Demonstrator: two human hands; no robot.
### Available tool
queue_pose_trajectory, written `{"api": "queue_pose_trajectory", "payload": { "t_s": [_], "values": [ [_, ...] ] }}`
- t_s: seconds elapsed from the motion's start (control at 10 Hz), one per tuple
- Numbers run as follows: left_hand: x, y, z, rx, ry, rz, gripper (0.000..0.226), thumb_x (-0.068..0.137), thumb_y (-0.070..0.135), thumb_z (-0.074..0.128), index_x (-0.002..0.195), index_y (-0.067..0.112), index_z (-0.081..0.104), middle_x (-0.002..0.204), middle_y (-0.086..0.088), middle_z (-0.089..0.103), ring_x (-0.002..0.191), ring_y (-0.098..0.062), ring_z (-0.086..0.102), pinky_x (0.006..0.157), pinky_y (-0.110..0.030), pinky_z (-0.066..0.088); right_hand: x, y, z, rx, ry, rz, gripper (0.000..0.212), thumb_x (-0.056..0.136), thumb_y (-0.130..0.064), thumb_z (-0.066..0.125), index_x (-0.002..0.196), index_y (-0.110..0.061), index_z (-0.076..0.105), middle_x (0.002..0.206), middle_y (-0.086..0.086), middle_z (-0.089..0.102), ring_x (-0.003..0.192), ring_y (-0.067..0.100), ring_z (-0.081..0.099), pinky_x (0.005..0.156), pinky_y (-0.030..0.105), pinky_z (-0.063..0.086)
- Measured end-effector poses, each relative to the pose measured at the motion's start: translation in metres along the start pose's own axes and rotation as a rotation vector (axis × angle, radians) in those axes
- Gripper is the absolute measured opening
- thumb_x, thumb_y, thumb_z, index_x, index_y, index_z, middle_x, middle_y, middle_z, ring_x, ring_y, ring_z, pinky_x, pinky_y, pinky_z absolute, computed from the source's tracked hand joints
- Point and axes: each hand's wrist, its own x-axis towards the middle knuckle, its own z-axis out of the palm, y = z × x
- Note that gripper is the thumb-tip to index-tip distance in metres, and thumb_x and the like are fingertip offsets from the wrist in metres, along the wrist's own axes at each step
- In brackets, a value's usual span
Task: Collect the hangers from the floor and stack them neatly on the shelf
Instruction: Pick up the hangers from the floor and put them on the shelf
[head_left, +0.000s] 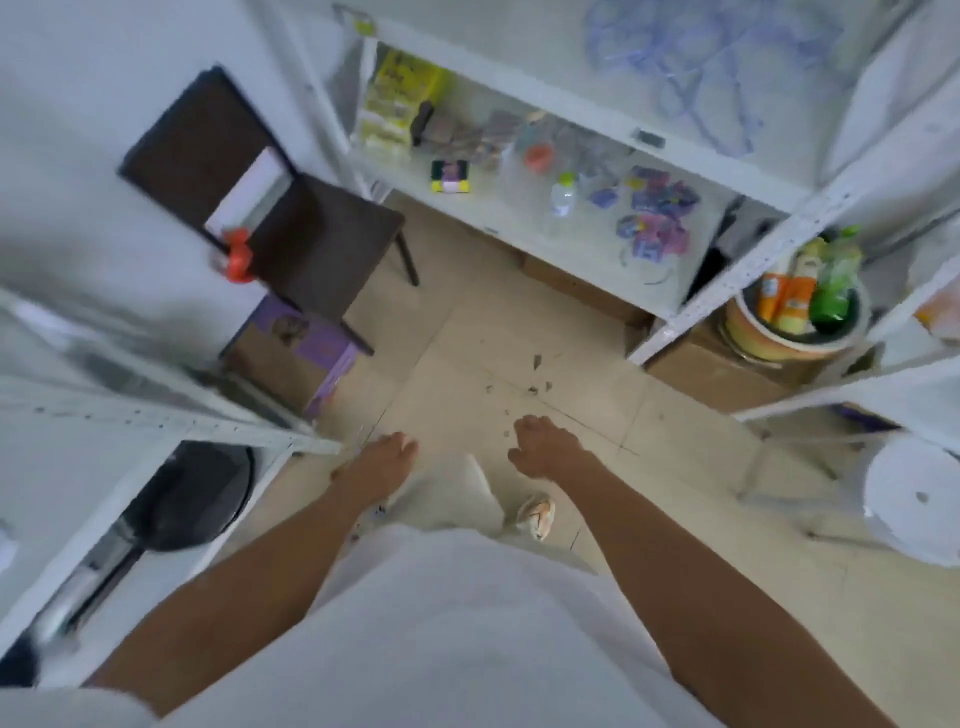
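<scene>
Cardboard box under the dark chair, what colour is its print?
Purple over plain brown cardboard box, seen in the head view, blurred.

1. Beige tiled floor (467, 332) — dark scraps of debris (535, 387) scattered near the middle where the tile seams cross.
2. On the floor: dark chair (322, 244) at left, purple-and-brown cardboard box (296, 353) just beside its legs, brown box (722, 374) under the right-hand rack.
3. White shelf (498, 208) straight ahead — yellow packets (395, 104), clear plastic bottle (561, 200), purple wrappers (654, 218) lying on it.
4. Top board above: tangle of pale blue hangers (711, 67), blurred.
</scene>
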Motion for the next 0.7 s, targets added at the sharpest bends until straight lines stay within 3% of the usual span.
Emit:
{"api": "queue_pose_trajectory", "payload": {
  "t_s": [0.1,0.2,0.3,0.4,0.5,0.7],
  "values": [
    [0.012,0.023,-0.020,-0.053,0.079,-0.081,0.037,0.105,0.036,0.045,0.128,0.009,0.056,0.079,0.020,0.036,0.097,-0.027,0.056,0.097,-0.048,0.050,0.034,-0.004,-0.047,-0.143,0.000,-0.121,0.057,0.103,-0.032,0.042,0.154,-0.008,0.034,0.162,0.009,0.034,0.149,0.029,0.032,0.115,0.049,0.038],
    [0.064,0.031,-0.014,0.022,0.091,0.033,0.030,0.085,0.009,0.066,0.113,0.004,0.057,0.096,-0.018,0.067,0.075,-0.041,0.068,0.064,-0.055,0.060,0.070,-0.008,-0.080,-0.255,-0.015,-0.217,0.057,0.103,-0.034,0.042,0.153,-0.008,0.035,0.160,0.011,0.036,0.146,0.031,0.036,0.111,0.048,0.041],
    [0.093,0.052,-0.018,0.037,0.045,-0.019,0.044,0.096,0.017,0.059,0.138,0.005,0.053,0.137,-0.026,0.053,0.103,-0.042,0.065,0.084,-0.049,0.057,0.110,-0.006,-0.127,-0.379,-0.029,-0.253,0.057,0.105,-0.036,0.041,0.153,-0.007,0.036,0.160,0.012,0.034,0.144,0.033,0.037,0.109,0.049,0.041],
    [0.121,0.082,-0.044,-0.141,0.007,-0.097,0.047,0.108,0.032,0.032,0.149,0.012,0.040,0.151,-0.017,0.044,0.126,-0.040,0.053,0.105,-0.050,0.046,0.142,-0.004,-0.170,-0.493,-0.100,-0.261,0.057,0.105,-0.037,0.040,0.152,-0.006,0.036,0.158,0.012,0.035,0.143,0.033,0.036,0.111,0.050,0.040],
    [0.138,0.099,-0.072,-0.329,0.000,-0.171,0.063,0.101,0.056,0.023,0.139,0.015,0.052,0.140,-0.014,0.057,0.125,-0.039,0.056,0.106,-0.047,0.045,0.169,-0.009,-0.207,-0.599,-0.169,-0.314,0.057,0.104,-0.041,0.040,0.150,-0.008,0.040,0.158,0.012,0.034,0.144,0.032,0.035,0.113,0.053,0.038],
    [0.157,0.117,-0.109,-0.527,0.096,-0.260,0.060,0.104,0.052,0.023,0.137,0.012,0.055,0.135,-0.018,0.061,0.118,-0.038,0.060,0.099,-0.045,0.047,0.217,-0.057,-0.261,-0.804,-0.209,-0.458,0.051,0.105,-0.035,0.040,0.147,-0.008,0.046,0.152,0.013,0.044,0.142,0.030,0.041,0.110,0.046,0.040]
  ]
}}
